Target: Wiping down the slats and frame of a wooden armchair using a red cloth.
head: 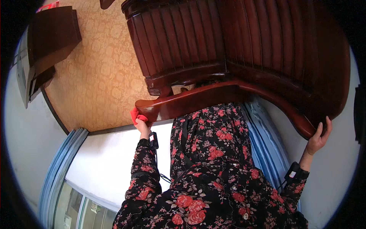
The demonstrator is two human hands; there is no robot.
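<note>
A dark red, glossy wooden bench [183,37] with a slatted seat and slatted back fills the upper right. Its curved armrest [188,98] runs across in front of my body. At the armrest's front end, on the left, my left hand [142,126] holds a red cloth [136,115] against the wood. My right hand [318,139] rests at the bench's back, near the armrest's rear end, thumb and fingers apart around the edge; it holds no loose thing. The underside of the armrest and part of my left fingers are hidden.
Tan patterned floor [97,63] lies left of the bench. A dark wooden cabinet [51,34] stands at the upper left. Blue curtains hang at the lower left [61,160] and behind me on the right [266,137]. A window [83,206] is at the lower left, beside a white wall [105,160].
</note>
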